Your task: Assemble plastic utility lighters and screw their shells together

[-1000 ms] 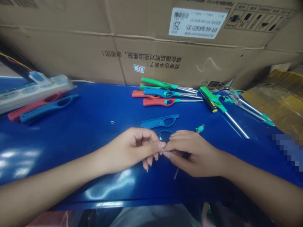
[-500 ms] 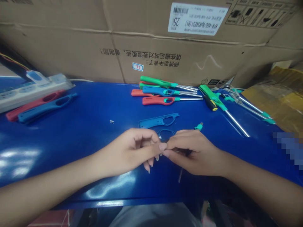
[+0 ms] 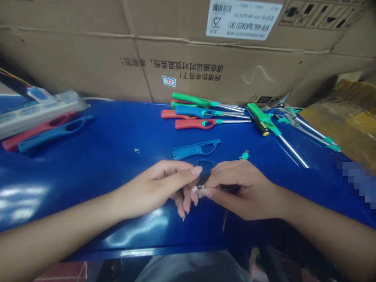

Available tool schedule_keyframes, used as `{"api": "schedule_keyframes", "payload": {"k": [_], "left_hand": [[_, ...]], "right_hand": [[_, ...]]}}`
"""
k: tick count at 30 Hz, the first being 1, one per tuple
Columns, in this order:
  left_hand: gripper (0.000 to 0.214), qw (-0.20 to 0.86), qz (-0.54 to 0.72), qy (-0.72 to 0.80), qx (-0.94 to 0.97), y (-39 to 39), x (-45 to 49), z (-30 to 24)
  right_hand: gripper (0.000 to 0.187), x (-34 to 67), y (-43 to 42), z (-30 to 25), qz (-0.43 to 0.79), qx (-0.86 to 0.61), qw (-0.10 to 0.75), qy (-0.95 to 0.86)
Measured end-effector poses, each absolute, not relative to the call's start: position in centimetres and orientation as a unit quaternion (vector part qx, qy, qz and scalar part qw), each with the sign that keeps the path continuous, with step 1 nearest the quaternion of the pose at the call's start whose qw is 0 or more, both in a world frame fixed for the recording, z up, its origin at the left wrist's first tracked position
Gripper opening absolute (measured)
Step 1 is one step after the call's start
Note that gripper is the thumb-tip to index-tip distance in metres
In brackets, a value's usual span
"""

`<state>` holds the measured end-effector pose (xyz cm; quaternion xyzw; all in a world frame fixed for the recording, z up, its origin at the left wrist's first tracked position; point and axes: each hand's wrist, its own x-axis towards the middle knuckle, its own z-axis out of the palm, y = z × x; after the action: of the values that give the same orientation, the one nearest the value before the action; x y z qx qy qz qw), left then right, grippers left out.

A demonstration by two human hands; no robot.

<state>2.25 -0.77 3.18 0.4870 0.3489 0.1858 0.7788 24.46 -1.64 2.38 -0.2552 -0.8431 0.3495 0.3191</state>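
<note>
Close together above the blue table are my two hands. My right hand (image 3: 241, 186) pinches a small black part (image 3: 202, 180) with a white tip and a thin white loop, perhaps a wire; the rest of it is hidden by the fingers. My left hand (image 3: 167, 186) is beside the white tip, its thumb raised apart from the loosely curled fingers. Those fingers lie under or against the tip; I cannot tell whether they touch it. Just beyond the hands lie a blue lighter handle half (image 3: 194, 149) and another blue shell piece (image 3: 204, 161), partly covered.
Several assembled lighters (image 3: 205, 113) lie at the back. A screwdriver (image 3: 261, 126) is beside a green lighter (image 3: 266, 119). Red (image 3: 38, 131) and blue (image 3: 55, 135) shells lie by a power strip (image 3: 44, 109). Tiny screws (image 3: 136, 150) and a teal piece (image 3: 244, 155) are nearby. A cardboard box (image 3: 96, 66) stands behind.
My left thumb has lifted from the fingertip pinch, and the left fingers have spread a little. The black part with its white tip now shows between the hands.
</note>
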Motion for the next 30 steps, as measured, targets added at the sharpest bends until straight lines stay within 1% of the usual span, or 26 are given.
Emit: {"api": "schedule_keyframes", "payload": {"k": [3, 7, 12, 16, 19, 21, 24, 26, 30], "left_hand": [[0.043, 0.848, 0.139, 0.312, 0.406, -0.5, 2.1, 2.9], [0.039, 0.885, 0.101, 0.300, 0.342, -0.2, 1.9, 2.6], [0.034, 0.870, 0.119, 0.308, 0.367, -0.2, 2.0, 2.7], [0.034, 0.807, 0.156, 0.326, 0.467, -0.7, 2.3, 3.0], [0.033, 0.696, 0.185, 0.353, 0.597, -1.3, 2.3, 3.4], [0.031, 0.566, 0.209, 0.354, 0.715, -1.7, 2.2, 3.5], [0.025, 0.355, 0.234, 0.308, 0.851, -2.1, 1.8, 3.5], [0.022, 0.266, 0.227, 0.279, 0.894, -2.3, 1.6, 3.3], [0.024, 0.113, 0.204, 0.253, 0.939, -2.6, 1.6, 2.7]], "right_hand": [[0.013, 24.5, -1.4, 2.5, 0.315, -0.223, 0.333, -0.860], [0.014, 24.7, -1.2, 2.4, 0.277, -0.219, 0.326, -0.877], [0.014, 24.7, -1.4, 2.5, 0.296, -0.235, 0.312, -0.872], [0.017, 24.7, -1.7, 2.7, 0.337, -0.267, 0.307, -0.849], [0.016, 24.7, -1.9, 2.8, 0.369, -0.279, 0.302, -0.834], [0.017, 24.8, -2.0, 2.8, 0.385, -0.293, 0.295, -0.824], [0.018, 24.8, -1.9, 2.7, 0.411, -0.311, 0.268, -0.814], [0.018, 24.8, -1.9, 2.7, 0.428, -0.319, 0.250, -0.808], [0.023, 24.6, -1.9, 2.7, 0.452, -0.360, 0.223, -0.785]]}}
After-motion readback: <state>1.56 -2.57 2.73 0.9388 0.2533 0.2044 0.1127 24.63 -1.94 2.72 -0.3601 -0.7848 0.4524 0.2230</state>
